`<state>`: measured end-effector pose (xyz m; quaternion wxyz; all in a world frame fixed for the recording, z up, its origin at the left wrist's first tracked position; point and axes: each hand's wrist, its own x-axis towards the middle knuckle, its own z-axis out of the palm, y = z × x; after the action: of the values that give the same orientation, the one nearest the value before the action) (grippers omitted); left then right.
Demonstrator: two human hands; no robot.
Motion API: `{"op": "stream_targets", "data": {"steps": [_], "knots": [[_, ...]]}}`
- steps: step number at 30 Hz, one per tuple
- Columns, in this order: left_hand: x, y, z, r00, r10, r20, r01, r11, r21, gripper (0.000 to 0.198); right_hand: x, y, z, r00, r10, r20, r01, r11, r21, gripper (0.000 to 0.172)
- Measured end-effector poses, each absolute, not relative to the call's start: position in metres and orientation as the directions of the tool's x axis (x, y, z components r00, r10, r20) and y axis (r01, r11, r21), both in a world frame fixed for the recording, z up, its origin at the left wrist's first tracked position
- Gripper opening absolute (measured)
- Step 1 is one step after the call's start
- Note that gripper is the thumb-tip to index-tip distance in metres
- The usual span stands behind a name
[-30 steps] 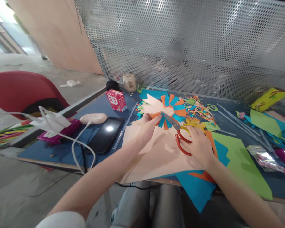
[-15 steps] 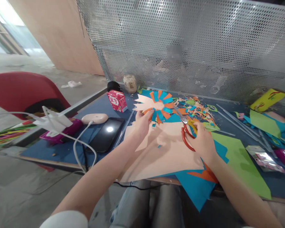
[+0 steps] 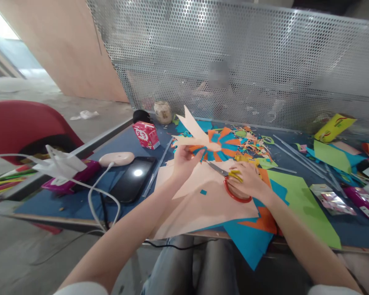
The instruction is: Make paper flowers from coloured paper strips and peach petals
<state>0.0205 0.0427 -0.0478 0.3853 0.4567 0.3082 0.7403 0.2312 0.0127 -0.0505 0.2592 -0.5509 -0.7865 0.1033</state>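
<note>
My left hand [image 3: 184,162] pinches the near left edge of a round paper flower [image 3: 230,144] with orange and blue strips around a pale middle. Long pale pointed strips [image 3: 192,125] stick up from its left side. In my right hand [image 3: 247,178] is a pair of scissors [image 3: 226,176] with red and yellow handles; the blades point left, just below the flower. Whether the blades touch the paper I cannot tell. Underneath lies a large pale paper sheet [image 3: 184,217], with a small blue scrap [image 3: 203,191] on it.
Paper clippings [image 3: 253,143] are heaped behind the flower. Green paper [image 3: 304,205] and blue paper [image 3: 249,246] lie at the right. A phone [image 3: 133,179], a white cable [image 3: 94,196] and a pink box [image 3: 146,135] are at the left. A perforated metal panel [image 3: 172,61] stands behind.
The flower has been tilted and turned, its pale strips now pointing up. The scissors have moved down and left, away from the flower's right edge. The view has shifted slightly.
</note>
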Motion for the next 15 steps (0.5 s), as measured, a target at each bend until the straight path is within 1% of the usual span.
{"op": "stream_targets", "data": {"steps": [1,2,3,4,5,6,7,8,9,10,11,12,14,15], "knots": [[0.02,0.04,-0.049,-0.272,0.83,0.486,-0.224,-0.546,0.807,0.032,0.233,0.014,-0.047,-0.261,0.926,0.272,0.725,0.374,-0.579,0.028],[0.019,0.037,-0.05,-0.246,0.799,0.549,-0.134,-0.589,0.797,0.028,0.234,0.015,-0.042,-0.256,0.938,0.235,0.6,0.345,-0.722,0.032],[0.017,0.034,-0.05,-0.186,0.755,0.629,-0.021,-0.643,0.766,0.024,0.235,0.016,-0.038,-0.253,0.952,0.172,0.445,0.272,-0.853,0.04],[0.015,0.032,-0.05,-0.074,0.707,0.703,0.097,-0.697,0.711,0.019,0.237,0.017,-0.033,-0.251,0.964,0.092,0.281,0.163,-0.946,0.049],[0.012,0.029,-0.049,0.089,0.65,0.755,0.187,-0.755,0.628,0.015,0.237,0.016,-0.029,-0.268,0.963,0.013,0.133,0.05,-0.99,0.056],[0.009,0.026,-0.047,0.26,0.576,0.775,0.23,-0.816,0.53,0.015,0.238,0.016,-0.025,-0.282,0.958,-0.049,0.008,-0.049,-0.999,0.06],[0.007,0.024,-0.045,0.382,0.511,0.77,0.251,-0.86,0.445,0.018,0.238,0.015,-0.023,-0.29,0.953,-0.09,-0.089,-0.12,-0.989,0.059],[0.005,0.021,-0.043,0.464,0.444,0.767,0.255,-0.896,0.365,0.021,0.238,0.014,-0.02,-0.286,0.952,-0.113,-0.159,-0.163,-0.974,0.053],[0.003,0.019,-0.04,0.507,0.403,0.762,0.263,-0.914,0.308,0.024,0.238,0.013,-0.019,-0.261,0.958,-0.122,-0.212,-0.18,-0.961,0.047],[0.002,0.018,-0.039,0.524,0.388,0.759,0.276,-0.92,0.279,0.025,0.237,0.013,-0.019,-0.228,0.966,-0.125,-0.245,-0.181,-0.952,0.043],[0.001,0.017,-0.038,0.525,0.396,0.753,0.29,-0.915,0.279,0.026,0.236,0.012,-0.019,-0.192,0.974,-0.123,-0.261,-0.171,-0.95,0.043],[0.001,0.017,-0.039,0.518,0.43,0.739,0.306,-0.9,0.31,0.025,0.236,0.012,-0.019,-0.164,0.979,-0.119,-0.264,-0.16,-0.951,0.046],[0.0,0.02,-0.044,0.47,0.535,0.702,0.322,-0.844,0.428,0.022,0.235,0.013,-0.021,-0.138,0.984,-0.109,-0.251,-0.141,-0.958,0.049],[0.0,0.022,-0.047,0.42,0.582,0.696,0.32,-0.813,0.487,0.019,0.235,0.014,-0.022,-0.139,0.985,-0.103,-0.243,-0.135,-0.961,0.049]]}}
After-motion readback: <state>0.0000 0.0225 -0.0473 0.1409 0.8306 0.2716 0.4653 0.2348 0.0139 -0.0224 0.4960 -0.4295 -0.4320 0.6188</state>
